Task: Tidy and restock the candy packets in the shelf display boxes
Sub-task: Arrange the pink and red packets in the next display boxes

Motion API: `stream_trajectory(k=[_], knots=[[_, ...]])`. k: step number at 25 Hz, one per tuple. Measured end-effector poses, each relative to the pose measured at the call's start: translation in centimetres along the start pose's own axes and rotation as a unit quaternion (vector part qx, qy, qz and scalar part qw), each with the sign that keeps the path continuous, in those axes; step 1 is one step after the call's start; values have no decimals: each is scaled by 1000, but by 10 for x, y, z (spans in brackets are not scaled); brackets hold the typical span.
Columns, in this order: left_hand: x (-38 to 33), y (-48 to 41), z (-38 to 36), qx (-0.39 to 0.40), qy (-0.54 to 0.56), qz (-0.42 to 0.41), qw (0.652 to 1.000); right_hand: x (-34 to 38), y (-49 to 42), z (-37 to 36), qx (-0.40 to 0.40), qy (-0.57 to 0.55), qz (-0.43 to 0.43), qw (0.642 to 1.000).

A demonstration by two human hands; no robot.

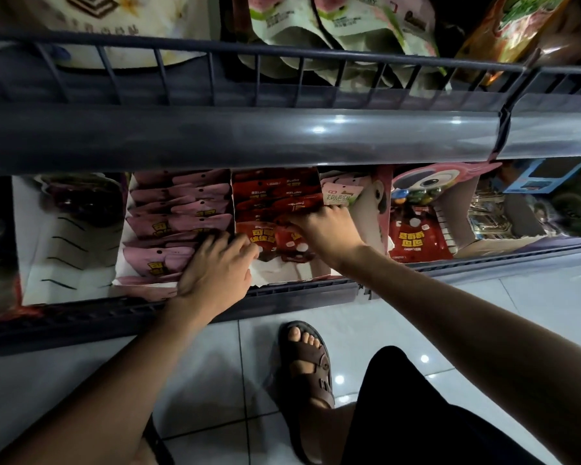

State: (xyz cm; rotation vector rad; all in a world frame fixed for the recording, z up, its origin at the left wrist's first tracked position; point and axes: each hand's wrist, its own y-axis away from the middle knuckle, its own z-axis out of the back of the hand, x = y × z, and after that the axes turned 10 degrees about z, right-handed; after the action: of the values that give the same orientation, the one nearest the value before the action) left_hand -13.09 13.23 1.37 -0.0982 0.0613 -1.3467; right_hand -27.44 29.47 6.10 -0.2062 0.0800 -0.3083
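The right hand [327,229] has its fingers curled down among the red packets [275,196], seeming to grip the tops of the front few. The left hand [215,268] lies over the wall between the two boxes, fingertips bent against the front red packet. Whether it pinches or only steadies, I cannot tell. Both wrists are dropped low under the shelf rail [249,135], forearms angled in from either side. The red packets stand in the middle display box [282,273]; the back rows look orderly, but the front ones lean and bare card shows ahead of them, so I'd say this box is half done. The pink packets [178,209] next door sit in fairly even rows. A green-and-white packet [339,194] stands just right of the red box, one loose red packet [416,239] lies in the cartoon box further right, and the white box [47,263] on the left looks thinly filled. Plenty left, I'd guess.
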Motion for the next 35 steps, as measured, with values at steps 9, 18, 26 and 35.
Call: stream_trajectory(k=[9, 18, 26, 35], knots=[[-2, -2, -8, -4, 11, 24, 1000, -5, -2, -32, 90, 29, -40, 995], [-2, -2, -5, 3, 2, 24, 1000, -4, -1, -36, 69, -14, -82, 994], [-2, 0, -2, -1, -10, 15, 1000, -1, 0, -38, 1, -51, -136, 989], [-3, -1, 2, 7, -7, 15, 1000, -8, 2, -29, -5, -31, -105, 994]])
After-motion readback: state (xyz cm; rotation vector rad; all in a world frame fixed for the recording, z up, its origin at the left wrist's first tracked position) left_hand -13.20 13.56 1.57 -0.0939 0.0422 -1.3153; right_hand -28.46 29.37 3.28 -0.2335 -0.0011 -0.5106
